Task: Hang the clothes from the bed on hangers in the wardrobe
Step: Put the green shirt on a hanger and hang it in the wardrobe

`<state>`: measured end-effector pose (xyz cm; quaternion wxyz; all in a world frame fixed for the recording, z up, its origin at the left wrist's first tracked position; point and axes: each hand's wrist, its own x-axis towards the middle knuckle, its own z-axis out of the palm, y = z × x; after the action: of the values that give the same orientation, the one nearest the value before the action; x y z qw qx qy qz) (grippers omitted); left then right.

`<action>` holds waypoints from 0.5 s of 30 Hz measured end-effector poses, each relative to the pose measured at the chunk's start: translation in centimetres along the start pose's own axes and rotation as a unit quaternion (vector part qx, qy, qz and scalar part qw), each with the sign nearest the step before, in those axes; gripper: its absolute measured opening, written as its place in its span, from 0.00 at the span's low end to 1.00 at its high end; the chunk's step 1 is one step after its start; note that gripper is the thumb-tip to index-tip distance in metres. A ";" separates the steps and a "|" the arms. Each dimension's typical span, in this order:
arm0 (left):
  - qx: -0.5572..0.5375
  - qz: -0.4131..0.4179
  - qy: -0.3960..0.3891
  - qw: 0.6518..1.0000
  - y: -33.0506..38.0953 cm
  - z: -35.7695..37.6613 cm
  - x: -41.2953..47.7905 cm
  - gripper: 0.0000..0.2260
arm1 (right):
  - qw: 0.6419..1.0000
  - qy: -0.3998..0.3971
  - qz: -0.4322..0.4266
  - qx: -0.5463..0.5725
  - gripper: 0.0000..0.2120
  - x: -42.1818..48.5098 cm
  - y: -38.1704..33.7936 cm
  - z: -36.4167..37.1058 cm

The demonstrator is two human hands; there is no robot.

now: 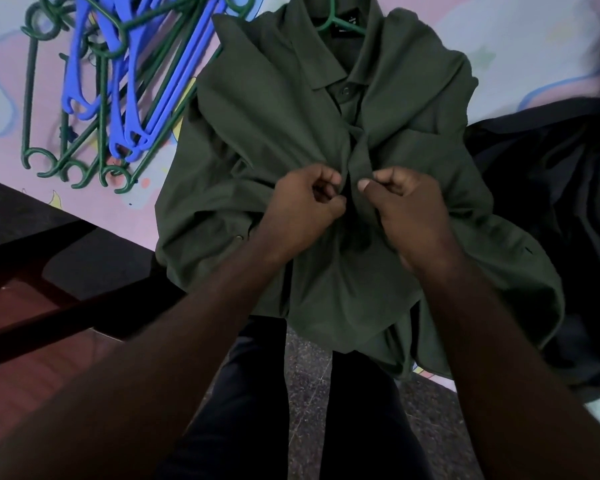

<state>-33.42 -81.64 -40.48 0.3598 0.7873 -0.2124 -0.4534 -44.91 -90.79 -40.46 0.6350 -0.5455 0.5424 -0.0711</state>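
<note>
One green shirt (pixel 274 133) is laid front-up on the patterned bed sheet (pixel 11 74), at the near edge, with its hem hanging over towards the person. A green hanger (pixel 340 24) is already seated inside the collar at the far end, and the top button (pixel 346 90) appears fastened. The placket (pixel 361 157) is pinched from both sides at mid-chest. On its left edge the thumb and curled fingers of the left hand (pixel 302 206) are closed, and on its right edge the thumb of the right hand (pixel 409 213) is pressed against the forefinger. A lower button is judged to be the step in hand.

The cloth is judged light, soft and limp, and likely to slip off the hanger's shoulders. It is best lifted by the hanger's hook, which is cut off at the top of the view. A heap of spare hangers (pixel 118 81), blue and green, is piled at the far left, and dark garments (pixel 551 185) are lying at the right.
</note>
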 end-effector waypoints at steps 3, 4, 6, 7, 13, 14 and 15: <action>-0.111 -0.033 -0.009 0.993 0.2 -0.2 -0.1 0.06 | 1.000 0.000 0.013 0.013 0.06 -0.3 -0.2 0.6; -0.121 -0.034 0.001 0.992 0.2 -0.3 -0.1 0.05 | 1.000 0.003 0.015 0.018 0.05 -0.4 -0.3 0.7; -0.072 -0.023 0.025 0.997 -0.1 -0.5 -0.1 0.05 | 0.999 0.016 0.010 0.032 0.04 -0.6 -0.5 0.8; -0.031 -0.018 0.037 0.999 -0.4 -0.4 0.0 0.05 | 0.999 0.026 0.002 0.040 0.05 -0.7 -0.6 0.9; -0.016 0.001 0.042 0.999 -0.3 -0.8 -0.5 0.05 | 0.999 0.028 -0.025 0.009 0.06 -1.3 -0.2 2.0; -0.032 0.003 0.033 0.999 -0.1 -0.9 -0.6 0.05 | 1.000 0.015 -0.021 0.009 0.05 -1.3 0.0 2.0; -0.048 0.003 0.025 0.999 0.1 -1.1 -0.7 0.05 | 1.000 0.002 -0.019 0.011 0.05 -1.3 0.2 2.0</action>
<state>-32.84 -80.79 -39.68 0.4036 0.7796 -0.1834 -0.4423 -43.99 -88.57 -40.14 0.6386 -0.5486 0.5320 -0.0905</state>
